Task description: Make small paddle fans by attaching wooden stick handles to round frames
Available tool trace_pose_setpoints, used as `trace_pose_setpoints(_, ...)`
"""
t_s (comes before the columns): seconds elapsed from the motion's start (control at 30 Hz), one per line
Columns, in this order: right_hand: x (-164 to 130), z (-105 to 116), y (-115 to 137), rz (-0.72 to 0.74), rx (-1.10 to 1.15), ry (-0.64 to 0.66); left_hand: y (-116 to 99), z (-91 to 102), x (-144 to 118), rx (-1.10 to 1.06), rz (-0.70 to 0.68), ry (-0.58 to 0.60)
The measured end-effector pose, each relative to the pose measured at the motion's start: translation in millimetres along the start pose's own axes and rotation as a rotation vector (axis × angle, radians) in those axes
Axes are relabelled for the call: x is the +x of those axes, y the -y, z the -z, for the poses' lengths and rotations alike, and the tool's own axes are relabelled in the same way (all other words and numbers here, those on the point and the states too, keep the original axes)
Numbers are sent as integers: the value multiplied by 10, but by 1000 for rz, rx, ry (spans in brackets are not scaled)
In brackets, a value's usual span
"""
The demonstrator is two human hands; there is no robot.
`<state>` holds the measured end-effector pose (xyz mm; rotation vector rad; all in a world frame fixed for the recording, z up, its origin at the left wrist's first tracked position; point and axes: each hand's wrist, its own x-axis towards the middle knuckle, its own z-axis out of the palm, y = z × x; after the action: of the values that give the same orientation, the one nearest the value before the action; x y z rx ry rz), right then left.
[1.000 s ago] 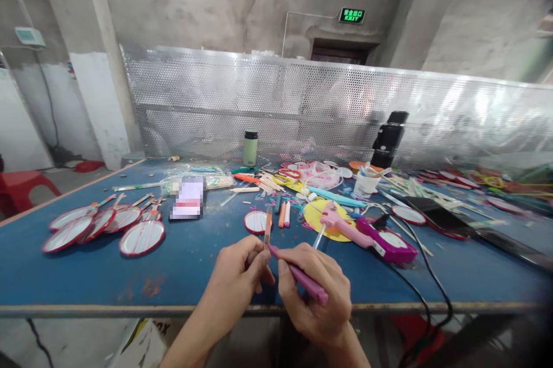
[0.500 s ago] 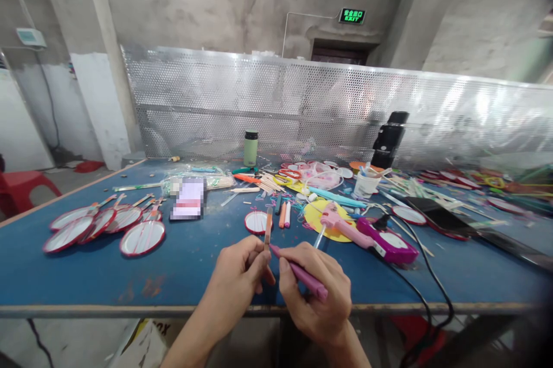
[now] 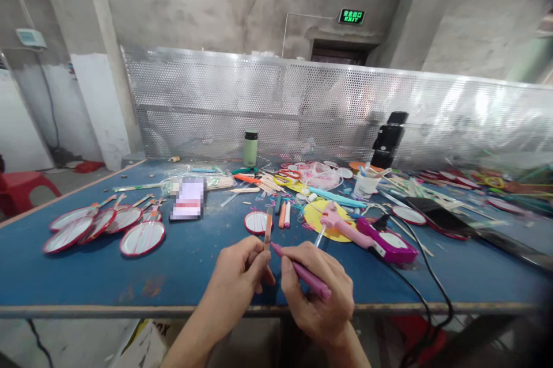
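My left hand (image 3: 242, 270) is closed around a flat wooden craft stick (image 3: 268, 227), coloured orange along part of its length and held upright near the table's front edge. In my right hand (image 3: 322, 284) is a purple marker pen (image 3: 309, 277), its tip beside the stick; whether it touches cannot be made out. Just beyond my hands lies a white disc with a red rim (image 3: 256, 222). Next to it are an orange marker (image 3: 282, 215) and a pink one (image 3: 287, 214).
A pink glue gun (image 3: 345, 225) with a purple body lies on a yellow disc at right, its black cables (image 3: 436, 281) hanging over the edge. Several red-rimmed discs (image 3: 142, 238) and a phone (image 3: 189, 199) are at left. A green bottle (image 3: 250, 149) stands at the back.
My right hand and the marker have shifted very slightly to the right. My left hand and the stick look unmoved.
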<state>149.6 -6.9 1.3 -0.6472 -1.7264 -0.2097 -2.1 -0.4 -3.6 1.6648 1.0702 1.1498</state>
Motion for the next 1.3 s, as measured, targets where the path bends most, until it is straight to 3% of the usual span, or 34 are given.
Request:
trace_pose_setpoints(0.73, 9, 17, 19, 21, 8, 59, -23, -8, 1, 8, -6, -15)
trace_pose_setpoints(1.3, -11, -1, -7, -6, -4, 19, 21, -20, 5, 18, -10, -11)
